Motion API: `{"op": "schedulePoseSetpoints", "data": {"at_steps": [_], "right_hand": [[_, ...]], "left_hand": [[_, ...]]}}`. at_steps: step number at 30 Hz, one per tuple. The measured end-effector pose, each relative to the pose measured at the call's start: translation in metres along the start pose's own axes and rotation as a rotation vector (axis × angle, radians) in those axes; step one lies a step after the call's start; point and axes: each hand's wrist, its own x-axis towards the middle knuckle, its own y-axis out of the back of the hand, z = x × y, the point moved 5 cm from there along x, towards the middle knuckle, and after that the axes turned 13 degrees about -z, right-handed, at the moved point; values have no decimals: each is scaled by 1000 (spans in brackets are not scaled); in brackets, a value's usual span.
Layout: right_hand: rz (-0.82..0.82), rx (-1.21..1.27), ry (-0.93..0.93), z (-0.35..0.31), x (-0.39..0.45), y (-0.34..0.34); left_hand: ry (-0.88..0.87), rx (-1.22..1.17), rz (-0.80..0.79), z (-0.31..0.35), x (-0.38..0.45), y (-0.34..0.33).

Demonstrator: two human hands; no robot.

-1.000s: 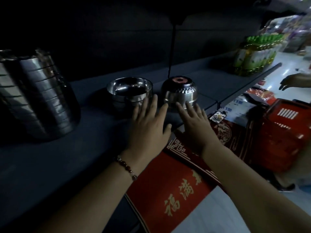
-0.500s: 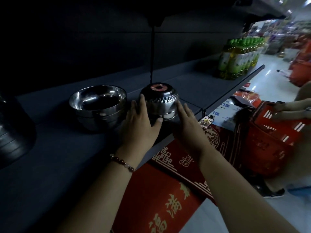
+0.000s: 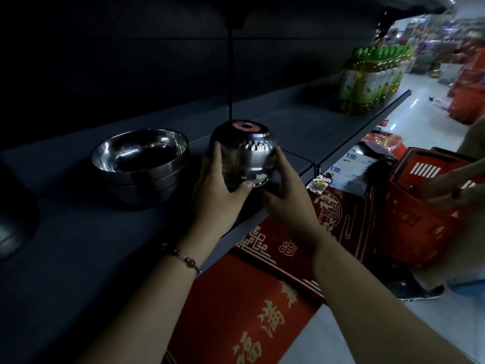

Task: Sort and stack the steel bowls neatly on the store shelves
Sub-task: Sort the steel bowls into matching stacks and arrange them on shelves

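An upturned steel bowl (image 3: 245,148) with a red round sticker on its base stands near the front edge of the dark shelf (image 3: 78,245). My left hand (image 3: 219,193) grips its left side, thumb curled under the rim. My right hand (image 3: 284,195) cups its right side. To the left of it sits a short stack of upright steel bowls (image 3: 140,164). At the far left edge, part of another stack of bowls (image 3: 14,219) shows dimly.
Green-capped oil bottles (image 3: 372,77) stand at the shelf's far right end. Red boxes with gold lettering (image 3: 252,298) lie below the shelf edge. Another person's hands (image 3: 446,187) hold a red shopping basket (image 3: 420,211) on the right. A dark upright post (image 3: 231,74) rises behind the bowl.
My two hands moved forward from the shelf surface and closed around the upturned bowl. The view shifted right, so the tall stack at the left slid mostly out of view.
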Motion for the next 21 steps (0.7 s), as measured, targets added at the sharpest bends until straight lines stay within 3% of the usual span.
{"op": "schedulePoseSetpoints", "data": {"at_steps": [5,14,21], "right_hand": [[70,36,32,-8,-13,4],[562,166,64,-40,-32,44],[642,238,-32,-54,-51,80]], "left_hand": [[-180,44,84,28,-14,8],[-506,120,65,44,-44,10],[-683,385,-12,66,-70,7]]}}
